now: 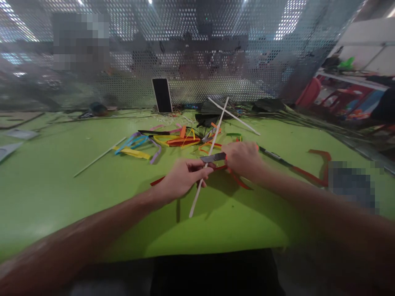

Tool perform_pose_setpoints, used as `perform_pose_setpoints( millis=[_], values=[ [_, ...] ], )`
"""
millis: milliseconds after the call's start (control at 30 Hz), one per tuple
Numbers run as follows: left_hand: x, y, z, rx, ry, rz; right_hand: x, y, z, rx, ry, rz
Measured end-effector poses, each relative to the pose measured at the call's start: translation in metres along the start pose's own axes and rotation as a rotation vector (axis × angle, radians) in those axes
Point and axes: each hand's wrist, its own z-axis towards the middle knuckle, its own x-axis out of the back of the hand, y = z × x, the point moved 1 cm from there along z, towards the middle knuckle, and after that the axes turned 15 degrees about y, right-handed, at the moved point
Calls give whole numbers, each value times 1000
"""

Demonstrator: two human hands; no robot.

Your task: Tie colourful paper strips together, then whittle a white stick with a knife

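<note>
A long pale strip slants across the middle of the green table, and my left hand pinches it between thumb and fingers. My right hand is closed round the handle of a utility knife. The knife's blade points left and lies against the pale strip, just above my left fingertips. Red strips lie beneath and beside my hands. Beyond them is a loose pile of coloured strips, with a yellow strip and a blue strip on its left side.
A dark phone stands upright against the perforated metal screen. Another pale strip crosses the held one at the back. A thin stick lies at left. Red-brown strip and long dark strips are at right.
</note>
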Motion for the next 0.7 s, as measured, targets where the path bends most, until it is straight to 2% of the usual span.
perform_pose_setpoints(
  millis=[300, 500, 567, 633, 700],
  values=[
    [2, -1, 0, -7, -21, 7, 4, 2, 2, 8, -20, -17],
    [3, 0, 1, -17, -16, -21, -3, 2, 2, 2, 39, 8],
    [1, 0, -3, 5, -43, -37, -4, 9, 5, -28, 34, 11],
    [-1, 0, -9, 46, -123, -36, -3, 23, 10, -103, 41, -3],
    [-3, 2, -15, 86, -193, -12, 0, 40, 15, -180, 107, -38]
  ],
)
